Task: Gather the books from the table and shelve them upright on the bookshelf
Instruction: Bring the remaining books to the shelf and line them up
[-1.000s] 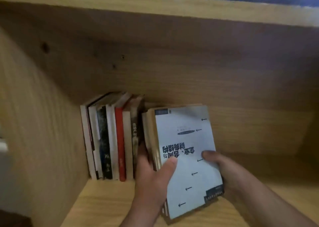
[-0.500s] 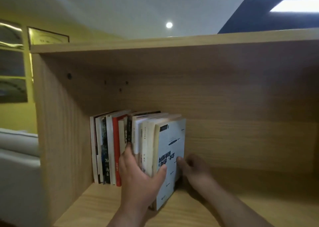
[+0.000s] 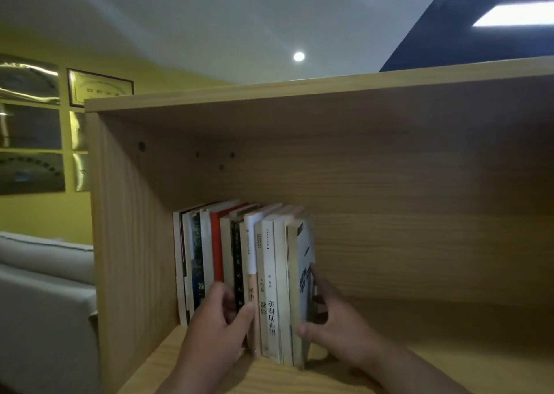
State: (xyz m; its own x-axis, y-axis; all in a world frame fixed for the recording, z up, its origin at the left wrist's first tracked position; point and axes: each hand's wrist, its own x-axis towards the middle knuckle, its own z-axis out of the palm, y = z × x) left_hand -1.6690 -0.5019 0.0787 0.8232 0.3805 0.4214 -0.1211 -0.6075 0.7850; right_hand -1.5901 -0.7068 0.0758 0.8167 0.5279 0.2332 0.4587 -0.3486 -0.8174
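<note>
A row of books [image 3: 269, 273] stands upright against the left wall of the wooden bookshelf [image 3: 389, 228], spines facing me. The rightmost one, a white-covered book [image 3: 305, 249], closes the row. My left hand [image 3: 218, 321] rests against the lower spines in the middle of the row, fingers curled and thumb touching a pale spine; it grips nothing. My right hand [image 3: 335, 321] presses flat on the white cover from the right, fingers straight along it, thumb at the book's front edge.
The shelf board [image 3: 419, 360] runs bare to the right of the row. The compartment's left side panel [image 3: 132, 243] is next to the books. A grey sofa [image 3: 45, 288] and framed plaques [image 3: 99, 87] on a yellow wall lie beyond it.
The stack I held tilted one second ago now stands upright in the row. My left hand let go and moved to the spines; my right hand pushed the white book against the others.
</note>
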